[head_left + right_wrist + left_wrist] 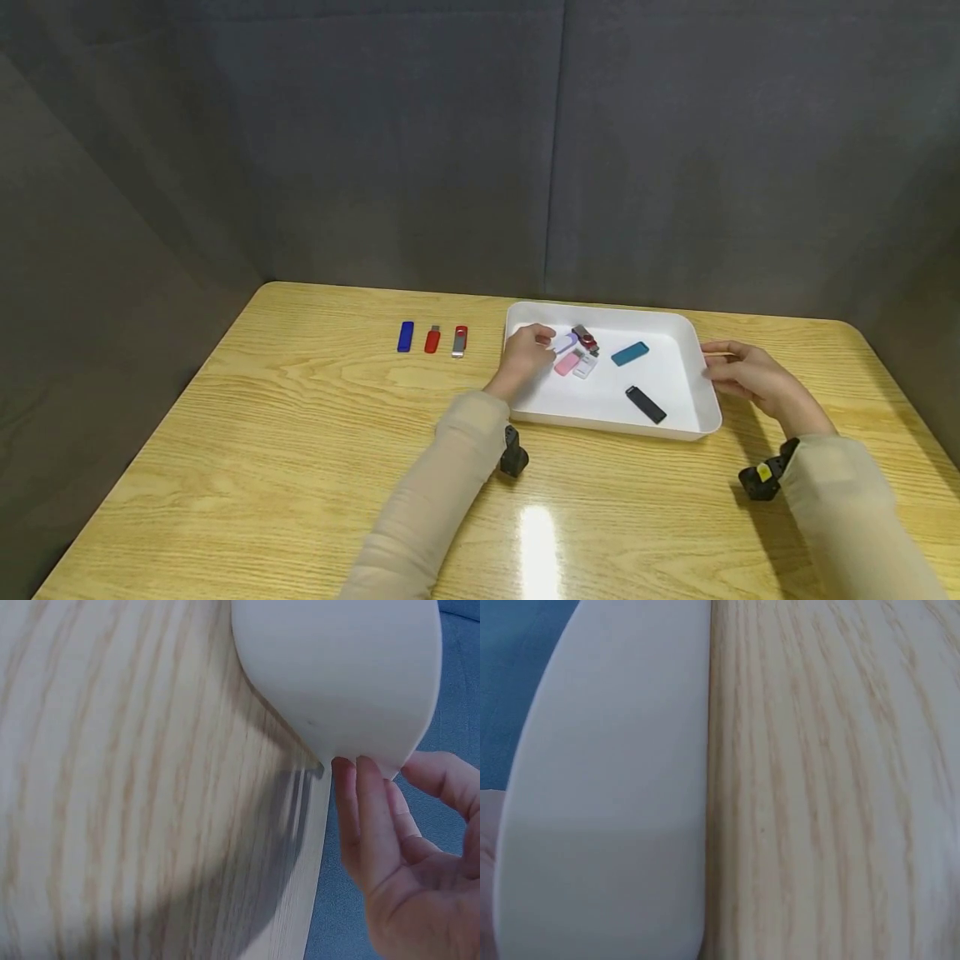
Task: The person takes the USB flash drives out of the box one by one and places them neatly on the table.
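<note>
One purple-and-white drive (568, 342) lies in the left part of the white tray (588, 402), right at the fingertips of the person's left hand (527, 353), which reaches in over the tray's left wall. Its long axis runs mostly across the tray, the purple end pointing away from the grip and slanting a little toward the tray's far wall. The left hand is plainly the nearer one. The right hand (750, 373) is at the tray's opposite end, fingertips touching the outside of the wall, fingers fairly straight and wrapped around nothing.

Beside that drive in the tray sit a dark red swivel drive (586, 338) on its farther right, a pink drive (568, 362) and a white drive (585, 367) on its nearer side. A teal drive (630, 354) and a black drive (646, 404) lie apart, toward the tray's right. Left of the tray, on the tabletop (300, 433), a blue drive (405, 337), a red drive (432, 340) and a red-and-silver drive (460, 341) form a row.

Whether the left grip pinches the purple-and-white drive or only hovers at it cannot be told. The left wrist view gives mostly the tray's outer wall, with a sliver of hand; the right wrist view also hides the tray's contents.
</note>
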Demonstrator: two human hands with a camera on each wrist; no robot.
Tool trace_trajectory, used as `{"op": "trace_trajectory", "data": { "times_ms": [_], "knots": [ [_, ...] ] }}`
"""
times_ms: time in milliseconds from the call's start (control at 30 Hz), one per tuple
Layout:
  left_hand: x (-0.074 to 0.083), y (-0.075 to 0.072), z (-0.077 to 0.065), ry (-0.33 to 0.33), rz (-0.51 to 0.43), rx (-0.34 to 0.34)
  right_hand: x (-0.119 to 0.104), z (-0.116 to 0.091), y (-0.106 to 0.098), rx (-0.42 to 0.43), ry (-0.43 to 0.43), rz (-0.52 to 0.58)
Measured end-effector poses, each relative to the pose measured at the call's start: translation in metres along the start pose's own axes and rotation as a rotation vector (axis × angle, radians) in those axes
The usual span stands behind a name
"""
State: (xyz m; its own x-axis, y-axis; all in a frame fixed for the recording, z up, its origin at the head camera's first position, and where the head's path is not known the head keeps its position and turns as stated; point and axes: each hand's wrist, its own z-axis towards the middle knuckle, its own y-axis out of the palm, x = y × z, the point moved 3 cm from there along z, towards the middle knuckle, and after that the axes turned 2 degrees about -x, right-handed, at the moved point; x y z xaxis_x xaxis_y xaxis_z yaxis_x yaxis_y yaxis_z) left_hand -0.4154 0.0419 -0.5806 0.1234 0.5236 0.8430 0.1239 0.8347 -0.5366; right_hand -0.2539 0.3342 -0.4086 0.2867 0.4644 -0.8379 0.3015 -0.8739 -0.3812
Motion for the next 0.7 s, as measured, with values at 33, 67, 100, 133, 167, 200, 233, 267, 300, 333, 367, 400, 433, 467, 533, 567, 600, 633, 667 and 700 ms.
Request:
{"op": "trace_trajectory", "data": {
  "times_ms": [33, 67, 100, 133, 167, 200, 233, 267, 300, 333, 367, 400, 433, 467, 533, 567, 600, 633, 667, 700],
  "knots": [
    [0.019, -0.011, -0.014, -0.036, 0.014, -0.022, 0.000, 0.000, 0.000, 0.003, 0.005, -0.006],
    [0.042, -0.024, -0.032, -0.055, 0.018, -0.024, 0.000, 0.000, 0.000, 0.007, 0.006, -0.012],
    [0.065, -0.038, -0.050, -0.077, 0.013, -0.036, 0.000, 0.000, 0.000, 0.012, 0.004, -0.012],
    [0.085, -0.050, -0.066, -0.099, -0.003, -0.049, 0.000, 0.001, 0.000, 0.020, 0.002, -0.011],
    [0.101, -0.059, -0.080, -0.108, -0.011, -0.052, 0.000, 0.001, 0.000, 0.026, 0.001, -0.006],
    [0.113, -0.065, -0.091, -0.104, 0.006, -0.034, 0.000, 0.001, 0.000, 0.030, -0.003, 0.003],
    [0.126, -0.072, -0.100, -0.126, 0.006, -0.043, -0.001, 0.001, 0.000, 0.038, -0.005, 0.013],
    [0.133, -0.075, -0.107, -0.123, 0.016, -0.034, -0.001, 0.002, 0.000, 0.044, -0.009, 0.020],
    [0.138, -0.078, -0.111, -0.119, 0.025, -0.029, -0.001, 0.002, 0.000, 0.050, -0.009, 0.026],
    [0.141, -0.078, -0.114, -0.118, 0.036, -0.026, -0.001, 0.002, 0.001, 0.057, -0.006, 0.030],
    [0.143, -0.079, -0.116, -0.114, 0.055, -0.023, -0.002, 0.003, 0.001, 0.061, -0.004, 0.031],
    [0.144, -0.079, -0.116, -0.113, 0.067, -0.022, -0.002, 0.003, 0.001, 0.065, -0.003, 0.027],
    [0.145, -0.079, -0.117, -0.114, 0.061, -0.026, -0.002, 0.003, 0.002, 0.070, -0.001, 0.020],
    [0.144, -0.078, -0.116, -0.115, 0.062, -0.026, -0.002, 0.004, 0.002, 0.073, 0.002, 0.014],
    [0.142, -0.077, -0.115, -0.121, 0.057, -0.031, -0.002, 0.004, 0.002, 0.079, 0.012, 0.004],
    [0.141, -0.076, -0.115, -0.122, 0.057, -0.031, -0.002, 0.004, 0.002, 0.081, 0.017, 0.000],
    [0.140, -0.075, -0.114, -0.123, 0.058, -0.030, -0.002, 0.004, 0.002, 0.081, 0.020, 0.000],
    [0.139, -0.075, -0.113, -0.121, 0.064, -0.028, -0.002, 0.004, 0.002, 0.080, 0.023, 0.002],
    [0.139, -0.074, -0.113, -0.119, 0.073, -0.025, -0.003, 0.004, 0.002, 0.079, 0.026, 0.006],
    [0.138, -0.073, -0.112, -0.116, 0.083, -0.022, -0.003, 0.004, 0.002, 0.078, 0.028, 0.008]
  ]
}}
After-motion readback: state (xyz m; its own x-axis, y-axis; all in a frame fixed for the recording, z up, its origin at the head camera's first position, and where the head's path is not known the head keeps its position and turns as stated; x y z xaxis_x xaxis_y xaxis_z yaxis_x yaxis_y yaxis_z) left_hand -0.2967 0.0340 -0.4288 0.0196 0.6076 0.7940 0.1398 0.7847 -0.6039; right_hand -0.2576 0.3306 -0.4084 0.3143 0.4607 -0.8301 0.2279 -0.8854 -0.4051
